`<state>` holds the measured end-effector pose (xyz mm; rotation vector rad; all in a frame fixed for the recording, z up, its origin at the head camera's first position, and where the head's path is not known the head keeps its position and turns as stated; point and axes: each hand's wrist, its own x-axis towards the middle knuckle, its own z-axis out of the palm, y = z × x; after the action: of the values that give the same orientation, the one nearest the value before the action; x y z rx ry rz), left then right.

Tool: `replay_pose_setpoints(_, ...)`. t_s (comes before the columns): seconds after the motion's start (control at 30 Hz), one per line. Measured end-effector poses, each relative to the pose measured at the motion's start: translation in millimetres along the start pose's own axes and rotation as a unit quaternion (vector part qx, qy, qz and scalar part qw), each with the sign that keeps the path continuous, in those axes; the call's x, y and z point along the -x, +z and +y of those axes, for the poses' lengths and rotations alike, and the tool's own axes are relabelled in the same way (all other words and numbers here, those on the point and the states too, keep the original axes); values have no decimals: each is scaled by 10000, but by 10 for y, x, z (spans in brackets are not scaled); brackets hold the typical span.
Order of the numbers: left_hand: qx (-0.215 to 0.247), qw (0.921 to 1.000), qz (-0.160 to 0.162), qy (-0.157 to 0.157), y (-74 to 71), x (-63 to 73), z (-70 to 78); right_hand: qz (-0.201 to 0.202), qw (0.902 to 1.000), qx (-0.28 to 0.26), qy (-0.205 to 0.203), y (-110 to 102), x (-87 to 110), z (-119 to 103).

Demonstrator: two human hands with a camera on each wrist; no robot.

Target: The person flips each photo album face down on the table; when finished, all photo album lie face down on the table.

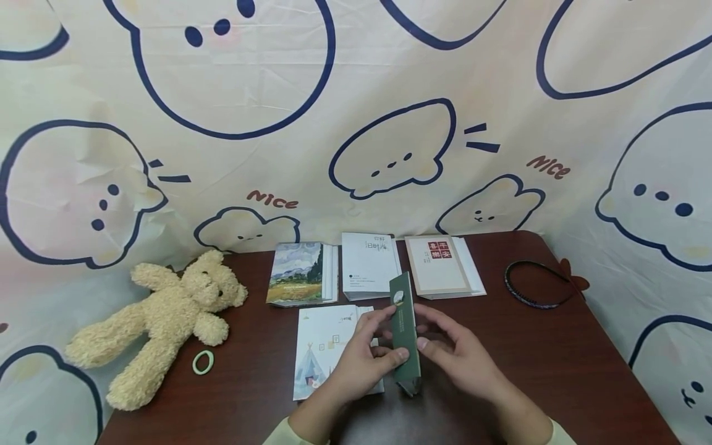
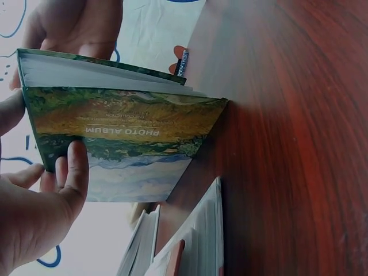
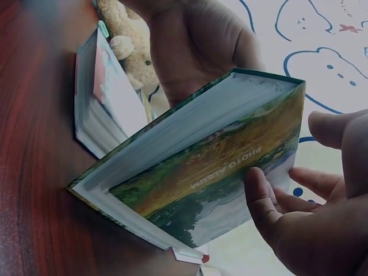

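Green-spined album [image 1: 405,330] btwn hands [image 1: 364,355] | tent-pic album [image 1: 319,340] part hid | sleeves [image 1: 290,434] cut off

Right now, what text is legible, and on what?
"PHOTO ALBUM": held green-spined photo album
"Nice", twice: patterned cloth backdrop
"平安喜樂": beige album
"你好 旧时光": white album
Too small or blurred: all other print on these, the tent-illustrated album and the landscape-painting album.
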<state>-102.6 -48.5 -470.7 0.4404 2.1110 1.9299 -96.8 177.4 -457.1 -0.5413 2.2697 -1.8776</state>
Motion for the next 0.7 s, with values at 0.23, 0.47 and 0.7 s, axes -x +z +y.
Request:
replay_pose_setpoints(0.23,-27,10000,-12,88,57,-9,-9,163,9998,58,-84,-14,11,-34)
replay_pose_setpoints(0.47,-79,9998,-49,167,116,17,-58,268,9988,281,-291,-52,36,-30)
replay_pose_setpoints(0.7,4,9996,-149,233,199,32,-154,367,9986,336,-181,-119,96,-33)
